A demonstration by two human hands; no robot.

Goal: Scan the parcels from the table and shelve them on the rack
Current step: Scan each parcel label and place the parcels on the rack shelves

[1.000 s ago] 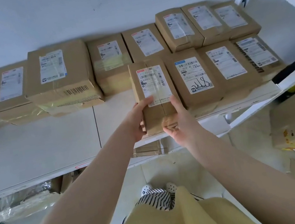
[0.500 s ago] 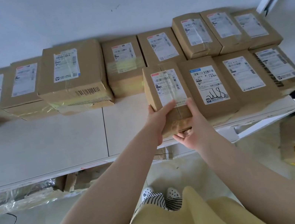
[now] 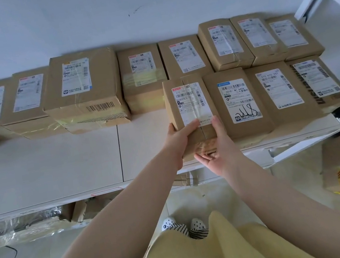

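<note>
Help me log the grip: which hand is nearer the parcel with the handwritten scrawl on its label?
Right. The right hand holds the held parcel on the side next to the scrawled parcel; the left hand grips the far side.

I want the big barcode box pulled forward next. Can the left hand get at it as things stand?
Probably yes, once free. The left hand grips the held parcel now, but bare shelf lies between it and the big barcode box, with nothing in front.
</note>
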